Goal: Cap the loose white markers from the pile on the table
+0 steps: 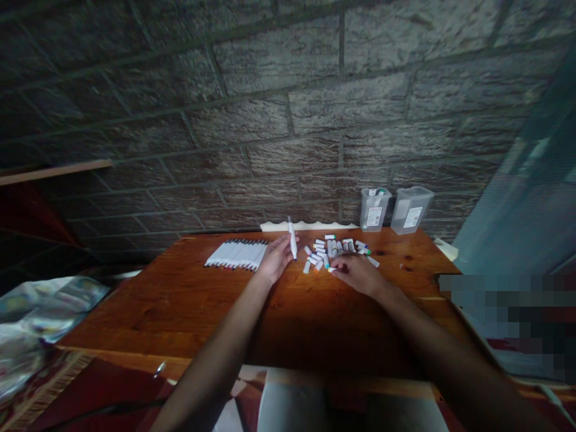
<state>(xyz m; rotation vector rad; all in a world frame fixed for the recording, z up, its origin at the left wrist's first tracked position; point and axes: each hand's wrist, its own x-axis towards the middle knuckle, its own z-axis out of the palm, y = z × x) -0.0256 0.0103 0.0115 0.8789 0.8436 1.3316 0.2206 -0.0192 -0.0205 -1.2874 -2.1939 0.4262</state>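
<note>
Item: white marker, held upright in our left hand, fingers closed round its lower barrel, above the far middle of the desk. We judge it light, rigid and smooth plastic, somewhat slippery; best taken at mid-barrel between thumb and fingertips

Item: loose caps and short pieces, scattered in a small heap just right of the marker. Our right hand rests palm down at the heap's near edge, fingertips touching a piece; whether it is pinching one we cannot tell, the light being dim. We judge these tiny, light and prone to rolling

Item: row of white markers, laid side by side, touching, just left of the left hand

Item: two clear plastic tubs with labels, upright at the far right of the desk against the wall

Surface: varnished reddish wood, glossy, level

Room: dark brick-pattern wall directly behind; poorly lit; crumpled plastic packaging low to the left
</note>
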